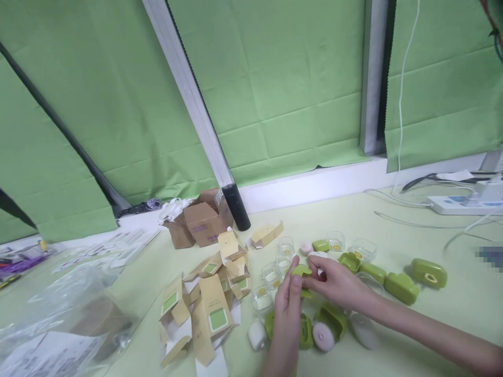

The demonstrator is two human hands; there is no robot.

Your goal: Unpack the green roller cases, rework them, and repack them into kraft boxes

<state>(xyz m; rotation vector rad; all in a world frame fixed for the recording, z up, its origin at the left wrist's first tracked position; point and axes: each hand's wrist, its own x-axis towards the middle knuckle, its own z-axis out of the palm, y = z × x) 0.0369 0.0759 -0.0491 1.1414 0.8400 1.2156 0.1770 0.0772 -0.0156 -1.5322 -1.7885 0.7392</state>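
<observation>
Between my two hands is a small green plastic piece [302, 270] with a curved edge, partly covered by fingers. My left hand [288, 298] grips it from the left, thumb up against it. From the right, my right hand [334, 277] pinches its other side with bent fingers. Below them lie an open green plastic case [332, 319], a round pale-pink piece [323, 336] and a white rounded piece [258, 335]. Clear plastic cups [262, 298] stand just left of my hands. Closed green cases [401, 288] sit to the right, one with an avocado mark [429, 273].
Opened tan cartons [214, 306] are heaped on the left of the table. Behind them stand a brown cardboard box [202, 222] and a black cylinder [236, 207]. A clear plastic bag [70, 293] lies far left. A power strip [448, 204] with cables is at the back right.
</observation>
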